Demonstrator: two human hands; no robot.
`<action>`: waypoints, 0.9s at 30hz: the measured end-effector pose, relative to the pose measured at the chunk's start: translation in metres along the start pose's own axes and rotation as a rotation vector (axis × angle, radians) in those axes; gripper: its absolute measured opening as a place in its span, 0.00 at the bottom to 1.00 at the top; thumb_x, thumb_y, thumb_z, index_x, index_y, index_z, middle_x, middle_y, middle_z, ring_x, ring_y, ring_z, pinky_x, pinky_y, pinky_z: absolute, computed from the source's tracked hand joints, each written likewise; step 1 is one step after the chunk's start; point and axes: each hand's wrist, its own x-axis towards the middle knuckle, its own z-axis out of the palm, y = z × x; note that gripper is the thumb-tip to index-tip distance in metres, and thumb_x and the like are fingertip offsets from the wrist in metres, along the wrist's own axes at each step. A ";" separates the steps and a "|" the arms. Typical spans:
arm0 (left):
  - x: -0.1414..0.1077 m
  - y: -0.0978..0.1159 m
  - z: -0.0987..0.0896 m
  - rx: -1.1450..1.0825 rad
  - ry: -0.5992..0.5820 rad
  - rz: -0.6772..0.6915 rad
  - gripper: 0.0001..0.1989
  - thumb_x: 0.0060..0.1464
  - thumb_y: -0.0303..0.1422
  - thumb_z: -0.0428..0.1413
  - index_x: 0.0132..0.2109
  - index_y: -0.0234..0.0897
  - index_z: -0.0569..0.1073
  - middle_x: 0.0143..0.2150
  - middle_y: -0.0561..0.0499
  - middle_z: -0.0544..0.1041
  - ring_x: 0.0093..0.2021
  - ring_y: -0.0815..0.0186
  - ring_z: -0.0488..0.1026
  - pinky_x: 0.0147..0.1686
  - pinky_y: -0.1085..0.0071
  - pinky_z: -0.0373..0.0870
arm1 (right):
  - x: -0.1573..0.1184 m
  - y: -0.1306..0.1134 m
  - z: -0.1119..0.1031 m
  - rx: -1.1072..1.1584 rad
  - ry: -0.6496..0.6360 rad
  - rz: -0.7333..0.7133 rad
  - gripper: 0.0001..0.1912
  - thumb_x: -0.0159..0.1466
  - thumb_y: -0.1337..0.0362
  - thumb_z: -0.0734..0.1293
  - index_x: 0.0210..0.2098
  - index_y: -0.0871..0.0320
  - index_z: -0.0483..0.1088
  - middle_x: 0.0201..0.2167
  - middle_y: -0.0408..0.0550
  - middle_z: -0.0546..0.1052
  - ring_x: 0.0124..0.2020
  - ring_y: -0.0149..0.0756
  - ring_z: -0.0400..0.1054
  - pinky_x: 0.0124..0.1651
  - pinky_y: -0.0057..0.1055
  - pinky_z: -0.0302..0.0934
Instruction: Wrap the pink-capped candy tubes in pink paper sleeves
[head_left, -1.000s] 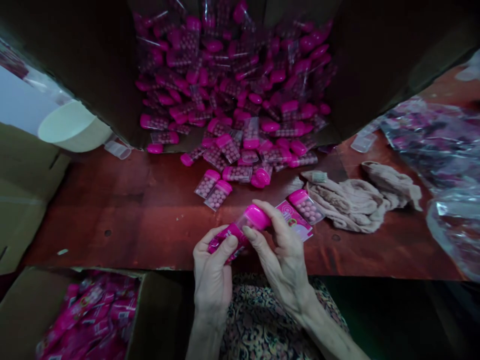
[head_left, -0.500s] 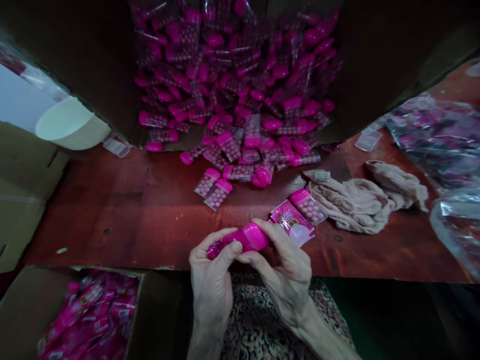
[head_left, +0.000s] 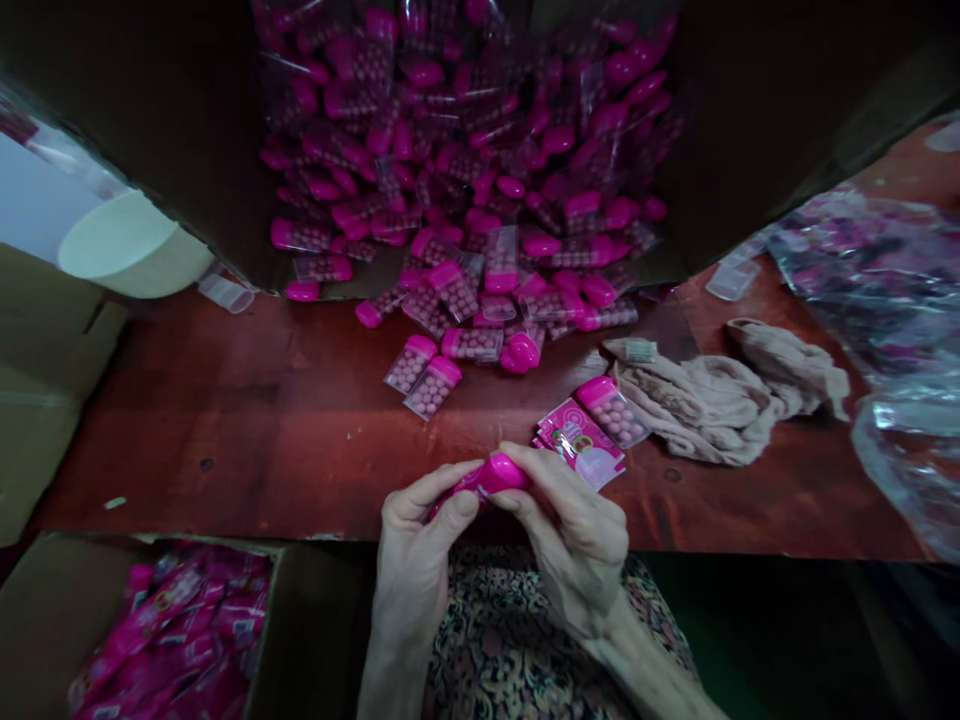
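1 head-worn view looks forward and down, close above both hands (head_left: 499, 550) and tabletop (head_left: 300, 450).

Table (head_left: 285, 430): red-brown wood, knots showing. Big cardboard box (head_left: 757, 130) at back, open side toward wearer. Loose pink-capped candy tubs (head_left: 452, 290) at its mouth, two more (head_left: 430, 388) touching, just in front. Right of center: small stack of pink labels (head_left: 579, 445), one tub (head_left: 615, 412) against it, then crumpled beige cloth (head_left: 697, 400). Clear plastic bags (head_left: 870, 290) far right. Small pale scrap (head_left: 115, 503), front left.

Two hands (head_left: 501, 540) gripping pink-capped container (head_left: 491, 478), red table (head_left: 300, 450)
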 end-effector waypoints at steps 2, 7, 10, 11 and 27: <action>0.001 -0.001 -0.001 0.067 -0.041 0.057 0.06 0.45 0.31 0.63 0.35 0.41 0.81 0.32 0.49 0.81 0.34 0.66 0.76 0.37 0.74 0.71 | 0.004 0.002 -0.002 0.017 -0.024 -0.026 0.20 0.60 0.71 0.67 0.51 0.50 0.70 0.38 0.47 0.80 0.37 0.39 0.75 0.41 0.35 0.71; 0.002 -0.004 0.000 0.158 0.002 0.160 0.06 0.44 0.30 0.63 0.33 0.40 0.82 0.29 0.49 0.79 0.30 0.66 0.74 0.31 0.74 0.71 | 0.007 0.001 -0.005 0.018 -0.059 -0.047 0.19 0.61 0.71 0.66 0.50 0.50 0.71 0.37 0.46 0.80 0.36 0.37 0.75 0.40 0.33 0.71; 0.001 -0.004 0.000 0.144 -0.018 0.159 0.06 0.45 0.30 0.62 0.34 0.41 0.81 0.27 0.51 0.78 0.28 0.68 0.73 0.28 0.76 0.71 | 0.008 0.000 -0.006 0.020 -0.072 0.014 0.15 0.61 0.69 0.66 0.47 0.51 0.73 0.35 0.46 0.80 0.34 0.36 0.74 0.38 0.32 0.70; 0.001 -0.003 0.001 0.129 -0.032 0.153 0.07 0.45 0.30 0.62 0.34 0.42 0.81 0.27 0.51 0.78 0.28 0.69 0.73 0.28 0.76 0.71 | 0.009 -0.001 -0.006 0.032 -0.078 0.034 0.14 0.61 0.69 0.66 0.46 0.52 0.74 0.34 0.46 0.80 0.33 0.36 0.74 0.37 0.31 0.70; -0.003 -0.002 0.011 -0.150 0.064 -0.031 0.12 0.47 0.30 0.61 0.42 0.42 0.79 0.36 0.50 0.81 0.34 0.69 0.77 0.35 0.77 0.72 | 0.005 -0.002 0.002 0.255 -0.059 0.237 0.18 0.59 0.68 0.68 0.48 0.47 0.73 0.36 0.44 0.80 0.36 0.36 0.74 0.39 0.33 0.70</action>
